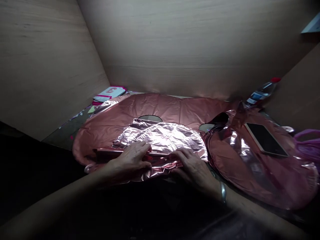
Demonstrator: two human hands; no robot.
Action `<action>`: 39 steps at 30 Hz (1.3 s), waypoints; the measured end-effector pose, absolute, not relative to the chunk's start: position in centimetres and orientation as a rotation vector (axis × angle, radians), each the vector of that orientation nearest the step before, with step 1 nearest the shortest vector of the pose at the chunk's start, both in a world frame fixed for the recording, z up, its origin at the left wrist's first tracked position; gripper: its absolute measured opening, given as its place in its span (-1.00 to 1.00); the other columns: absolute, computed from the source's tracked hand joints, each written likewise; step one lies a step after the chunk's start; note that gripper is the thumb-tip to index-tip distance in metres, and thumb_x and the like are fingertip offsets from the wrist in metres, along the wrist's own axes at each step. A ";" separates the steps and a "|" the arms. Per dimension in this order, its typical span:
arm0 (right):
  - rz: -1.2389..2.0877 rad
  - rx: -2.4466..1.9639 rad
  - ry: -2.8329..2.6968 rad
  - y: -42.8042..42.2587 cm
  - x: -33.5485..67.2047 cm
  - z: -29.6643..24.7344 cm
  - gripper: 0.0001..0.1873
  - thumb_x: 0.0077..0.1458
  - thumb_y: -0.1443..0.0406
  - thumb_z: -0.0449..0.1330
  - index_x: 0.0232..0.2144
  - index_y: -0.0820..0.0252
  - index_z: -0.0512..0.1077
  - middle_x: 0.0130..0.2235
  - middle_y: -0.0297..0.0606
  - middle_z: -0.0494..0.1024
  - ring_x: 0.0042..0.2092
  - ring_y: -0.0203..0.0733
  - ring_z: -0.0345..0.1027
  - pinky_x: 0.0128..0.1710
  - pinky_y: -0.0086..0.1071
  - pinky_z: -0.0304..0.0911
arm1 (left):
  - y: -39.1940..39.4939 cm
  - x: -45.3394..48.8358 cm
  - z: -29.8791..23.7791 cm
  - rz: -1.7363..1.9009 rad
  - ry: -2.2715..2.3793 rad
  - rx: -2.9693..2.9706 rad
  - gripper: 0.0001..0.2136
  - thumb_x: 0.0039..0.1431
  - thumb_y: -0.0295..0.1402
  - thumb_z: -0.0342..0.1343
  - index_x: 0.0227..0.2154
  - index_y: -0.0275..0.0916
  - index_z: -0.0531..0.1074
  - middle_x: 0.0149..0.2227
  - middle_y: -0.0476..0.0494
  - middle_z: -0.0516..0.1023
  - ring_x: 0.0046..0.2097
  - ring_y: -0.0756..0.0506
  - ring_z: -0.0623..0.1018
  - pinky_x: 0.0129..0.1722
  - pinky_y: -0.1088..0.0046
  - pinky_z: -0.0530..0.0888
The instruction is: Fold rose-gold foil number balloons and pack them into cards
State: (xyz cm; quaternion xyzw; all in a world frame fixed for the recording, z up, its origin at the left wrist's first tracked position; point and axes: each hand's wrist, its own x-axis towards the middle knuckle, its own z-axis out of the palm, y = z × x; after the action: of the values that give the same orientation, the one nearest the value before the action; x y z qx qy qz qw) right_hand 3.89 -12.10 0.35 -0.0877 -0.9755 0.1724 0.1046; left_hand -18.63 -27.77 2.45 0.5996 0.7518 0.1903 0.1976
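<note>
A flat pink foil balloon [160, 136] lies partly folded in front of me on top of a larger pink foil balloon [175, 108]. My left hand [132, 156] rests on the folded near edge, fingers curled down onto the foil. My right hand [192, 166] presses the same fold just to the right, its fingers bent and pinching the foil. A metal bangle [223, 191] sits on my right wrist.
More pink foil balloons [250, 166] are stacked at the right with a phone [265, 139] lying on them. A water bottle [262, 90] lies at the back right, a purple bag [308, 143] at the far right. Printed cards [110, 93] are stacked back left. Wooden walls enclose the space.
</note>
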 end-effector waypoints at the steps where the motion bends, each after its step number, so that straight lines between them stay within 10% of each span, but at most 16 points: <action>1: 0.482 -0.266 -2.877 -11.6 3.6 0.4 -0.48 0.20 0.15 0.19 0.16 0.16 0.25 0.07 -0.03 0.43 0.07 0.05 0.29 -0.02 -0.13 0.21 | -27.6 -18.9 2.4 0.385 2.119 1.724 -0.64 -0.05 -0.08 0.30 -0.30 -0.19 0.40 -0.25 -0.10 0.44 -0.21 -0.19 0.40 -0.22 0.35 0.30; 5: 0.522 -0.274 -3.068 -9.4 1.7 0.9 -0.26 0.03 0.07 0.32 0.19 0.21 0.24 0.02 -0.02 0.46 0.03 0.12 0.30 0.00 -0.07 0.16 | -26.6 -19.3 2.7 0.114 2.092 1.759 -0.61 0.00 0.03 0.21 -0.39 -0.23 0.40 -0.28 -0.12 0.42 -0.25 -0.15 0.40 -0.34 0.40 0.25; 12: 1.406 -0.335 -3.157 -6.4 -2.7 4.3 -0.64 -0.07 0.13 0.35 -0.25 0.19 0.46 -0.32 -0.33 0.52 -0.30 -0.19 0.37 -0.39 -0.44 0.14 | -23.8 -19.3 7.4 -0.029 2.067 1.777 -0.85 0.12 -0.28 0.08 -0.35 -0.25 0.44 -0.38 -0.07 0.47 -0.35 -0.08 0.42 -0.42 0.45 0.23; 16: 0.705 -0.193 -3.013 -7.0 -1.5 6.4 -0.98 0.04 0.37 0.21 -0.42 0.24 0.43 -0.39 -0.30 0.51 -0.36 -0.25 0.33 -0.38 -0.42 0.09 | -23.4 -17.6 11.0 -0.186 2.339 2.007 -0.86 0.22 -0.37 0.03 -0.21 -0.28 0.40 -0.36 -0.17 0.51 -0.32 -0.16 0.49 -0.37 0.40 0.30; 20: -0.022 0.043 -2.601 -9.7 3.3 4.8 -0.80 0.23 0.43 0.07 -0.41 0.23 0.44 -0.33 -0.21 0.60 -0.30 -0.20 0.40 -0.24 -0.31 0.14 | -26.8 -14.8 10.3 -0.275 2.254 2.146 -0.82 0.21 -0.58 -0.05 -0.20 -0.24 0.36 -0.38 -0.12 0.53 -0.38 -0.12 0.54 -0.38 0.41 0.38; 34: -0.101 0.026 -2.649 -14.0 7.4 -2.7 -0.60 0.34 0.36 -0.05 0.15 0.21 0.36 0.12 -0.11 0.49 0.10 0.00 0.38 0.05 -0.09 0.24 | -31.7 -10.0 0.8 -0.397 2.034 2.459 -0.57 0.19 -0.51 -0.03 0.14 -0.46 0.27 0.06 -0.55 0.47 0.01 -0.33 0.55 -0.13 0.19 0.52; 39: -0.007 0.090 -2.696 -13.9 7.5 -3.9 -0.62 0.35 0.33 -0.03 0.14 0.11 0.38 0.16 -0.21 0.46 0.16 -0.03 0.32 0.08 -0.10 0.26 | -29.8 -10.2 3.6 -0.184 1.929 2.148 -0.59 0.19 -0.07 0.08 -0.06 -0.31 0.41 -0.16 -0.34 0.59 -0.20 -0.27 0.61 -0.25 0.25 0.49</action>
State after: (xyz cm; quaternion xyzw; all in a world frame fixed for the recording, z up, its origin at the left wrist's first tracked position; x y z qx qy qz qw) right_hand 7.46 -13.93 -3.93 0.0326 -0.9749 -0.0025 0.2203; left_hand -10.25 -29.77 3.59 0.7367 0.6616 -0.0631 0.1243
